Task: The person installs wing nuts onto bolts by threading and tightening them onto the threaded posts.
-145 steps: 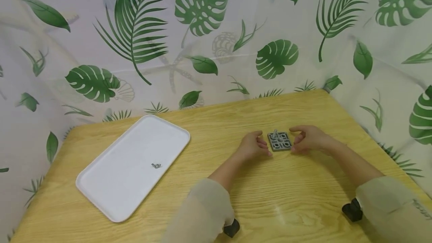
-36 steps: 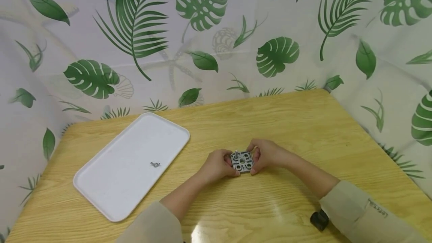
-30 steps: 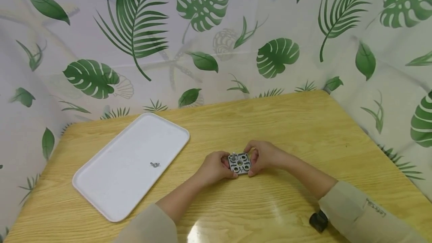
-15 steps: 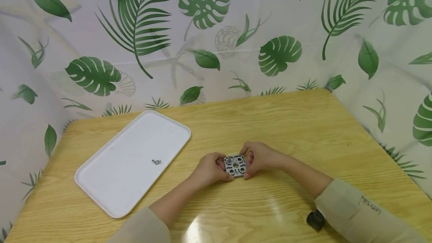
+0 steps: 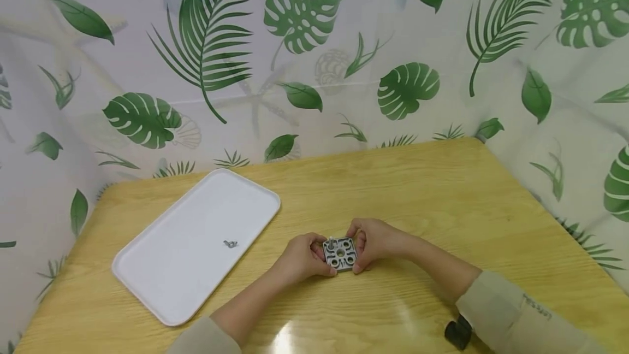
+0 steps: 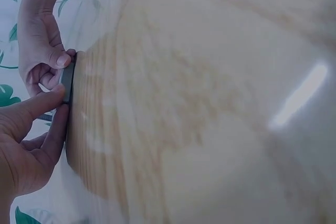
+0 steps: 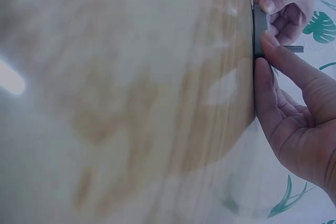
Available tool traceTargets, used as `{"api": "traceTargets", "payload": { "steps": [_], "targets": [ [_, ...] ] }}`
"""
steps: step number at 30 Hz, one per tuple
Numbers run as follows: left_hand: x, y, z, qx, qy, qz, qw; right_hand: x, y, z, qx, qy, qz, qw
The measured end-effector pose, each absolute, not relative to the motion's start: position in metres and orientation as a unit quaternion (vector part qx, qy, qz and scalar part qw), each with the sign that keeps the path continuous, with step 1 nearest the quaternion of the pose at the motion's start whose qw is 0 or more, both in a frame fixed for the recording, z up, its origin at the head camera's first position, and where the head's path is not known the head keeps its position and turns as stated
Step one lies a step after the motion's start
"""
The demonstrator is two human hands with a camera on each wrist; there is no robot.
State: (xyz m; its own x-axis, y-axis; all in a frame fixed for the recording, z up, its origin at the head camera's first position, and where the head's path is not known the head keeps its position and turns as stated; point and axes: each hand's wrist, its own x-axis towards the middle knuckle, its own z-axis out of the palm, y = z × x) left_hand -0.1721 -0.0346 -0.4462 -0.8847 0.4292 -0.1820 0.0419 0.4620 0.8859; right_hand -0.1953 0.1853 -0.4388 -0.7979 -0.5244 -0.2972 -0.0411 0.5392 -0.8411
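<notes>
Plate (image 5: 340, 259), grey, square, holed: pinched at opposite edges by left hand (image 5: 298, 255) and right hand (image 5: 377, 242), low over wooden table (image 5: 417, 190); whether touching, I cannot tell. Threaded rod (image 7: 295, 49) jutting out: side-on in right wrist view. White tray (image 5: 191, 250) bearing small metal fastener (image 5: 230, 244): head view only.

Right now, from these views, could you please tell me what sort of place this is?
Probably an improvised tabletop work spot: a wood-grain table, a leaf-printed backdrop behind it, and a square grey plate gripped by the left hand and right hand.
</notes>
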Motion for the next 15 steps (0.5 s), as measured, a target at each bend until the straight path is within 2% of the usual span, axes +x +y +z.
{"api": "traceTargets", "payload": {
  "steps": [15],
  "targets": [
    [-0.1674, -0.0449, -0.4449, 0.135, 0.839, 0.492, 0.190, -0.1915, 0.1766, -0.4388, -0.180, 0.830, -0.455, 0.268]
  ]
}}
